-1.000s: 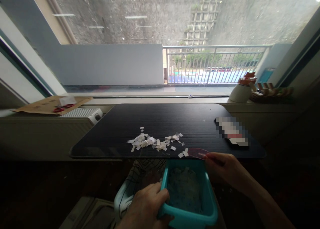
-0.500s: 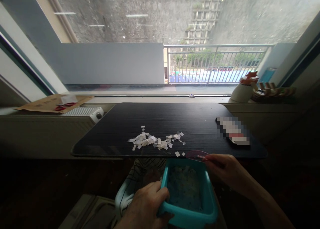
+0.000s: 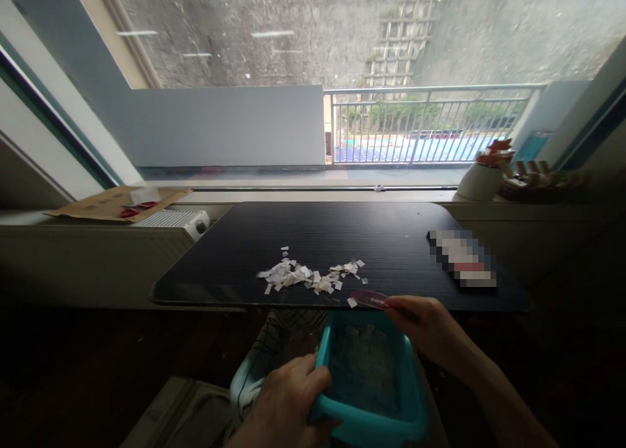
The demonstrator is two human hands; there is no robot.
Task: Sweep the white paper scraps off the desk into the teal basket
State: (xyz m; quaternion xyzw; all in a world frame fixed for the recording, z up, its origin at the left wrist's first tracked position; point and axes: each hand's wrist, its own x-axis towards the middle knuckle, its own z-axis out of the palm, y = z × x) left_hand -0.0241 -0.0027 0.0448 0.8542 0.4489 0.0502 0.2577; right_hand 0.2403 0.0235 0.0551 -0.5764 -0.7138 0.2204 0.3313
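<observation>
My left hand (image 3: 296,389) is closed around the left rim of a turquoise plastic tub (image 3: 418,396), which sits just below the table's near edge. Pale paper bits cover much of the tub's bottom. Between the thumb and fingers of my right hand (image 3: 420,317) is a thin, see-through purplish plastic piece (image 3: 368,298) with a rounded end; its exact kind I cannot tell. The piece lies along the table's front edge, its tip by a small white paper square (image 3: 352,302). Farther left, a loose heap of cut paper bits (image 3: 288,275) is spread on the black tabletop (image 3: 313,229).
A blurred-out flat object (image 3: 462,259) lies at the table's right. On the sill are brown paper (image 3: 92,203) with red-handled scissors (image 3: 139,209), and a white pot (image 3: 479,180). A radiator (image 3: 183,223) stands left of the table, before the window.
My right hand has moved left with the plastic piece, which now reaches the paper square; one small bit there no longer shows. My left hand keeps its hold on the tub. The view shifted slightly.
</observation>
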